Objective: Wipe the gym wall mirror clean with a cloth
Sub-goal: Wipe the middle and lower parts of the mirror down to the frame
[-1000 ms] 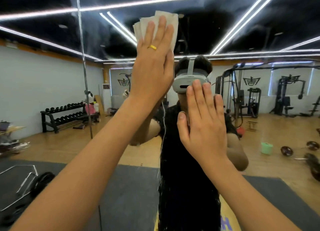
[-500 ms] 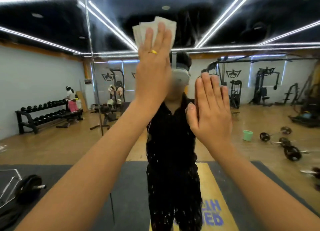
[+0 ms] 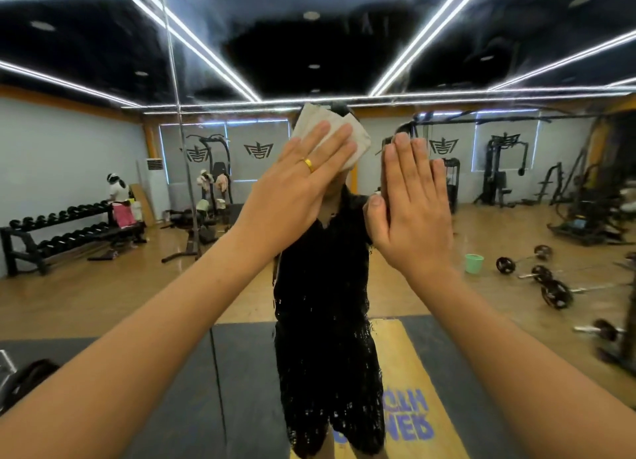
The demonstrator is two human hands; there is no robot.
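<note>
cloth (image 3: pixel 339 131) is pinned flat on the mirror (image 3: pixel 499 62) at head height under the left hand (image 3: pixel 296 190), fingers (image 3: pixel 330 141) straight, not curled round it. right hand (image 3: pixel 413 210) looks flat on the glass just beside it, holding nothing. with no real grip, a quick swipe could drop the cloth, and that bare palm probably leaves fresh prints.

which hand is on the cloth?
The left hand, the one with the gold ring: it presses the pale cloth flat against the mirror. The right hand shows no cloth.
</note>
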